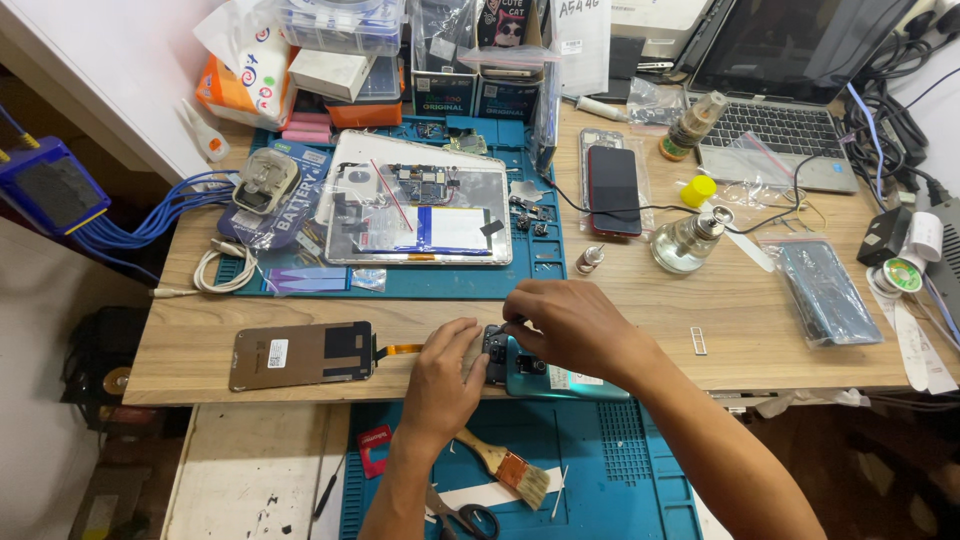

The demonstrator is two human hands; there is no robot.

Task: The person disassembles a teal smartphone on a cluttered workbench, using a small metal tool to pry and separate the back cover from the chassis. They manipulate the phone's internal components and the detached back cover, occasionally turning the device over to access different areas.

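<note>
A teal phone body (pixel 560 381) lies at the front edge of the wooden desk (pixel 760 310), its top end opened to dark internal parts (pixel 497 352). My left hand (pixel 445 375) rests against that end from the left, fingers curled on it. From the right, my right hand (pixel 570 325) reaches over the top, its fingertips pinched down on the dark parts. A detached screen panel (pixel 301 354) lies face down to the left, with an orange flex cable (pixel 403 349) running toward the phone.
An opened tablet (pixel 420 215) sits on a blue mat (pixel 450 280) behind. A red-edged phone (pixel 614 190), glass bottles (pixel 686 240), a laptop (pixel 775 130), cables and bagged parts crowd the back and right. A lower blue mat holds a brush (pixel 508 467) and scissors (pixel 460 515).
</note>
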